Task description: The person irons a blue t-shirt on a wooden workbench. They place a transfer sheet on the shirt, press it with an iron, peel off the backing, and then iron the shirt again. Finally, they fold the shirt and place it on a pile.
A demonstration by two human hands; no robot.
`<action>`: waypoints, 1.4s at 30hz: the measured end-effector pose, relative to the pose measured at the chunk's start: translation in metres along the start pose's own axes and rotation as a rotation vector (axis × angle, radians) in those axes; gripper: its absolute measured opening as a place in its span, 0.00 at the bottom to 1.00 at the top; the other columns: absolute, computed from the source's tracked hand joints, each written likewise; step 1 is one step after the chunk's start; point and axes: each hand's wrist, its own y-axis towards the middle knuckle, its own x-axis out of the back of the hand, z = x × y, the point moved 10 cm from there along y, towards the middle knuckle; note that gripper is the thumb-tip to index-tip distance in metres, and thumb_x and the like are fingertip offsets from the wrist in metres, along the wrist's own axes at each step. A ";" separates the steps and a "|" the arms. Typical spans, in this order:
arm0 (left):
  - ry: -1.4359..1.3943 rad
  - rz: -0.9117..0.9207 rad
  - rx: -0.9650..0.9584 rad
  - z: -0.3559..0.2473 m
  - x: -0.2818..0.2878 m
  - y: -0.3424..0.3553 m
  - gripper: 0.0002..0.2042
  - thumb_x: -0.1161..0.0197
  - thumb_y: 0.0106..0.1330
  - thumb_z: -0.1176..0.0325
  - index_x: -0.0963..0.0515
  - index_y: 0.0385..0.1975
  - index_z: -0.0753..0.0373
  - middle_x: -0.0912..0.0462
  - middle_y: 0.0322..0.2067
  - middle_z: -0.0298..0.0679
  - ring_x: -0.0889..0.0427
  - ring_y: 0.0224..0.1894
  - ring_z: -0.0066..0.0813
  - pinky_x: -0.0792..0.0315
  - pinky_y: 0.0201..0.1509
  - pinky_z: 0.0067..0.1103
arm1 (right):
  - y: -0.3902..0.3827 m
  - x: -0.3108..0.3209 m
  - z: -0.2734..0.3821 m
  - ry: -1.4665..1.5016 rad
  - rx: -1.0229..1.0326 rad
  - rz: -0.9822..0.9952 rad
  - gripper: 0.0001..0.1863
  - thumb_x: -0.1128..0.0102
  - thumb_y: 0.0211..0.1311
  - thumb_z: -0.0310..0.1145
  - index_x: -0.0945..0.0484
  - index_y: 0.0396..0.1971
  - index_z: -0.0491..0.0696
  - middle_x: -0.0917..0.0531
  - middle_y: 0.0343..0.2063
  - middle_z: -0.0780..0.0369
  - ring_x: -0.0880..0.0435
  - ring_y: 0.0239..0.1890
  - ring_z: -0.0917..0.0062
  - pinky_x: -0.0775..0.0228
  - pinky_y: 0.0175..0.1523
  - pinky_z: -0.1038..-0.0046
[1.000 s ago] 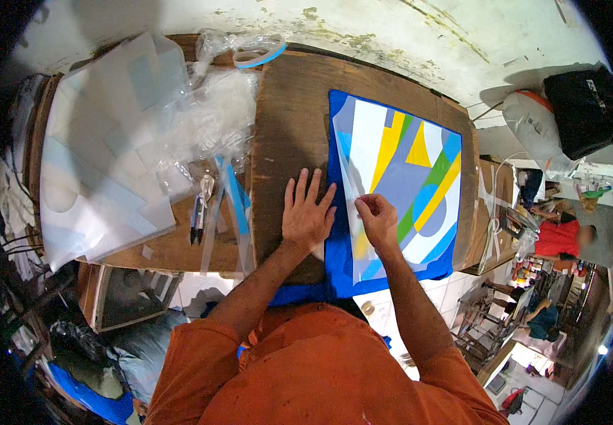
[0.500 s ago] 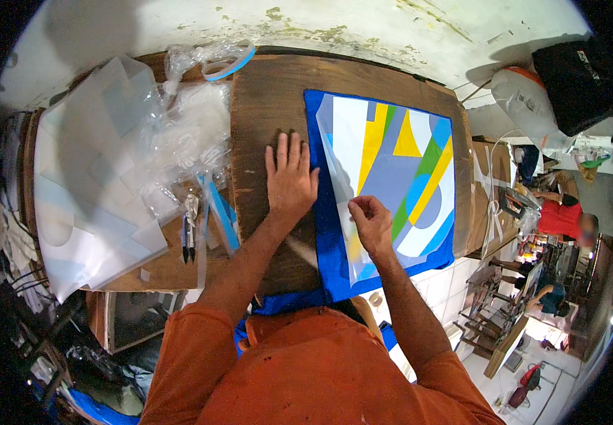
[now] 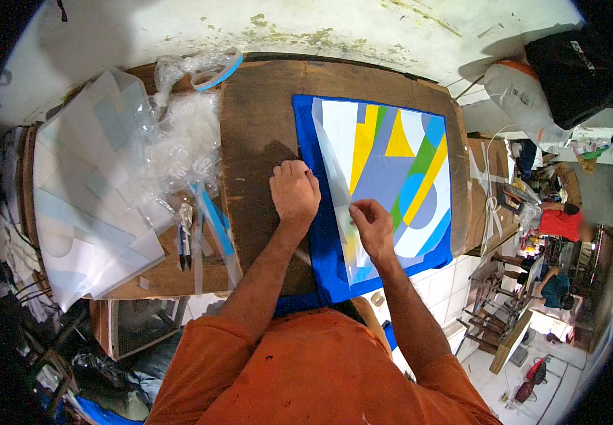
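Patterned sheet: flat rect. sheet w/ white, yellow, green, blue & grey-violet geometric shapes (image 3: 384, 170); it lies on the table, right of centre, upon the cloth.
Film: thin translucent whitish film (image 3: 336, 216) along the sheet's left side, partly lifted.
Right hand: bare right hand (image 3: 373, 225) over the sheet's lower left; thumb & index tips are together, pinching the film.
Left hand: bare left hand (image 3: 295, 193) just beside the cloth's left edge, fingers bent inward; palm side is hidden, so one cannot tell if they close on smth.
Cloth: bright blue cloth (image 3: 306, 134), showing around the sheet.
Table: dark brown wooden table (image 3: 257, 127) underneath.
Left side: crumpled clear plastic bags (image 3: 182, 134), plus large translucent white sheets (image 3: 72, 184) farther left.
Far right: person in red top (image 3: 560, 222), in the background.
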 end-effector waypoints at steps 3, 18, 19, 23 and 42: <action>-0.264 0.002 0.093 0.008 -0.006 -0.001 0.11 0.31 0.65 0.73 0.23 0.44 0.63 0.17 0.34 0.45 0.15 0.36 0.45 0.22 0.40 0.38 | -0.001 0.001 -0.004 0.009 -0.030 0.012 0.14 0.32 0.70 0.34 0.17 0.44 0.38 0.12 0.36 0.58 0.13 0.37 0.78 0.19 0.46 0.74; -0.677 0.104 0.568 0.056 -0.024 -0.005 0.21 0.22 0.56 0.76 0.19 0.51 0.66 0.12 0.29 0.40 0.13 0.30 0.26 0.19 0.35 0.25 | -0.004 0.000 0.000 -0.004 -0.042 0.012 0.13 0.31 0.70 0.34 0.16 0.44 0.38 0.11 0.36 0.58 0.13 0.35 0.78 0.19 0.44 0.74; -0.641 0.085 0.520 0.053 -0.019 -0.003 0.21 0.22 0.56 0.76 0.19 0.50 0.66 0.12 0.29 0.40 0.14 0.29 0.26 0.20 0.33 0.25 | -0.004 -0.002 0.000 0.004 -0.058 0.024 0.13 0.32 0.70 0.33 0.16 0.44 0.38 0.12 0.36 0.59 0.13 0.36 0.78 0.19 0.45 0.74; -0.169 -0.028 0.131 0.025 0.011 0.007 0.21 0.21 0.57 0.72 0.19 0.50 0.66 0.12 0.29 0.40 0.14 0.28 0.28 0.20 0.33 0.27 | -0.007 -0.012 0.004 0.019 -0.056 0.038 0.13 0.32 0.70 0.33 0.17 0.45 0.38 0.12 0.36 0.58 0.13 0.36 0.77 0.18 0.44 0.73; -0.505 0.330 0.635 0.062 -0.039 0.011 0.13 0.24 0.62 0.64 0.11 0.38 0.68 0.09 0.30 0.44 0.10 0.31 0.29 0.18 0.38 0.28 | -0.013 0.007 0.008 0.044 -0.074 0.033 0.12 0.33 0.72 0.32 0.17 0.45 0.38 0.13 0.37 0.59 0.14 0.38 0.77 0.20 0.45 0.74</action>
